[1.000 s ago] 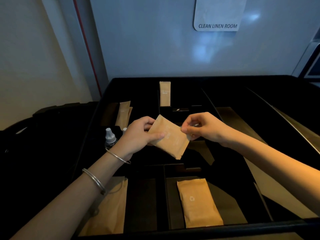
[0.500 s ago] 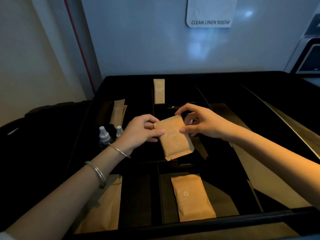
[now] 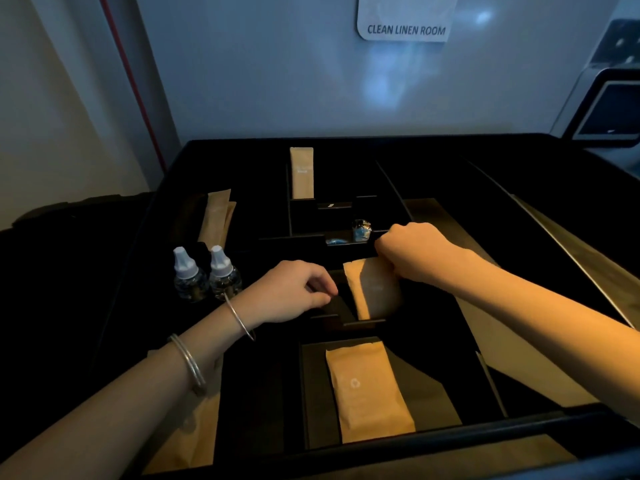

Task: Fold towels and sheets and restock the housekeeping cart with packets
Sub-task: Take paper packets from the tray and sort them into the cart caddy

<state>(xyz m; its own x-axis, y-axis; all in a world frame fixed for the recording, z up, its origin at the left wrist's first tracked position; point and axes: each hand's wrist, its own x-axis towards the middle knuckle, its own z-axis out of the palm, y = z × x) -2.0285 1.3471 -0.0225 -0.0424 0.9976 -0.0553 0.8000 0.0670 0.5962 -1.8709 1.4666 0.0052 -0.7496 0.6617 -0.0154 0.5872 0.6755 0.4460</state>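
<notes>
Dim overall, with warm light from the right gilding the right forearm (image 3: 519, 306) and the brown packets. Black tray (image 3: 433, 150) almost swallowed in darkness, dividers barely traced. Soft bluish glare patches on the glossy wall (image 3: 381, 84) beneath the sign. Shadow of the right hand (image 3: 412, 252) across the held packet (image 3: 363, 289). Wide-angle bowing at the edges; slight softness throughout.

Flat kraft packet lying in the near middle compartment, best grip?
The flat kraft packet lies face up, long axis running away from the camera, filling about half its compartment. Come from above and pinch its far short edge, probably sliding a fingertip under first, since the black cart tray rim crowds the near end.
</notes>
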